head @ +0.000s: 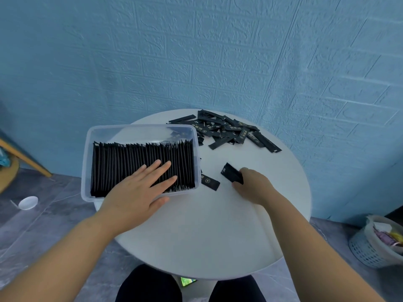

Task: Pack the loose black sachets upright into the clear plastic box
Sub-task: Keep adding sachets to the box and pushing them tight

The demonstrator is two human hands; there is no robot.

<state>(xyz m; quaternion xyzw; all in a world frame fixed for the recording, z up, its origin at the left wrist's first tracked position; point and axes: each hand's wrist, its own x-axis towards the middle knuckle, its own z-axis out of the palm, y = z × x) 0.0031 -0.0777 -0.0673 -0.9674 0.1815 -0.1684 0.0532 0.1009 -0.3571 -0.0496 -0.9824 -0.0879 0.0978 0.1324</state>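
A clear plastic box [139, 128] sits on the left of the round white table [218, 236], overhanging its edge. It holds a long row of black sachets [122, 160] standing upright. My left hand [139, 188] lies flat with spread fingers on the tops of that row near the box's front. My right hand [253, 184] is to the right of the box, shut on a few black sachets [232, 173] just above the table. One more sachet [210, 182] lies flat between the box and that hand. A loose pile of sachets [229, 129] lies at the table's far side.
A blue textured wall stands behind the table. On the grey floor are a small white dish [28, 202] at the left and a mesh waste basket [377, 243] at the right. A wooden furniture leg [26, 160] slants at the far left. My knees show below the table.
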